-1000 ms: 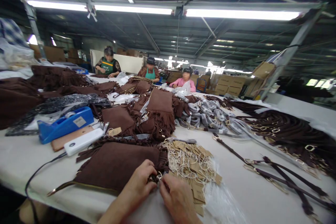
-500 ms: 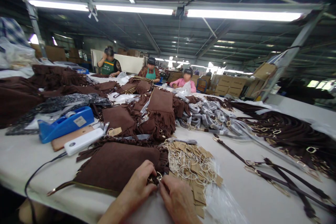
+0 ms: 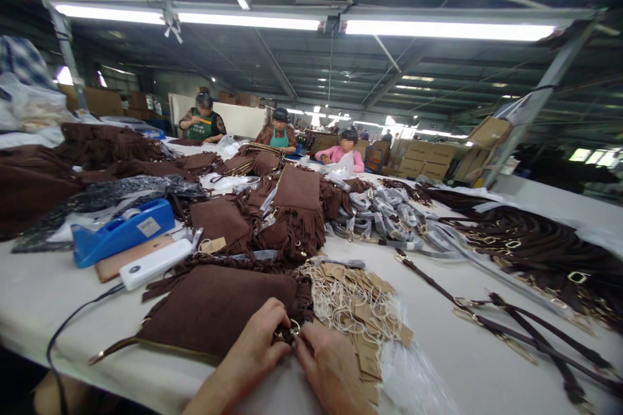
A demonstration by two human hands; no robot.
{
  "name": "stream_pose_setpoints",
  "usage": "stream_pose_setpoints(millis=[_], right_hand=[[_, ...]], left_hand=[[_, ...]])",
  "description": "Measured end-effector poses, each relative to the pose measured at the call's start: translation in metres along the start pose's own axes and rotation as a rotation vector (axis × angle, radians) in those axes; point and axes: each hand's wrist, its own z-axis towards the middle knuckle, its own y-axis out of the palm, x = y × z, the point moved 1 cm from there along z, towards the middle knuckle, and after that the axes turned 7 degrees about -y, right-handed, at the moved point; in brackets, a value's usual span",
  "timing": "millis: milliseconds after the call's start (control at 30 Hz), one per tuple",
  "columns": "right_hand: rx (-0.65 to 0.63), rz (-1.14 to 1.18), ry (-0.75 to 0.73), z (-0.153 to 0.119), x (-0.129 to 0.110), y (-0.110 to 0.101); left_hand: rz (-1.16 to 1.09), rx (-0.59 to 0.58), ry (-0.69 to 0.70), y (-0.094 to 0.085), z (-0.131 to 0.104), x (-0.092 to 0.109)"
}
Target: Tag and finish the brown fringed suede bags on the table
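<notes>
A dark brown fringed bag (image 3: 219,301) lies on the table in front of me, its zip edge towards me and a zip pull sticking out to the left. My left hand (image 3: 263,337) grips the bag's near right corner, thumb and fingers closed around it. A gold metal ring (image 3: 294,327) shows between my two hands. My right hand (image 3: 326,356) is closed in a pinch right beside the ring; what sits between its fingertips is hidden. Close to my right hand, a heap of tan paper tags (image 3: 357,305) with white strings spreads over the table.
A blue tape dispenser (image 3: 124,230), a white power bank (image 3: 156,264) with a black cable and a phone (image 3: 136,256) lie left. More brown bags (image 3: 296,198) are piled behind. Brown straps (image 3: 535,233) lie right, near plastic-wrapped straps (image 3: 384,211). Several co-workers sit across the table.
My hands and the bag stay almost in place. The co-worker at the far left has lowered a raised hand from the head.
</notes>
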Motion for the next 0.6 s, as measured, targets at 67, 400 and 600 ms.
stream_pose_setpoints(millis=[67,400,600], right_hand=[[0.025,0.010,-0.015,0.000,0.001,0.001],[0.055,-0.009,-0.045,0.000,0.000,0.002],[0.017,-0.016,-0.060,-0.002,0.004,0.007]], left_hand=[[0.001,-0.002,-0.004,-0.001,-0.001,0.002],[0.188,-0.089,-0.103,-0.015,0.008,0.023],[0.267,-0.084,-0.104,-0.012,0.021,0.022]])
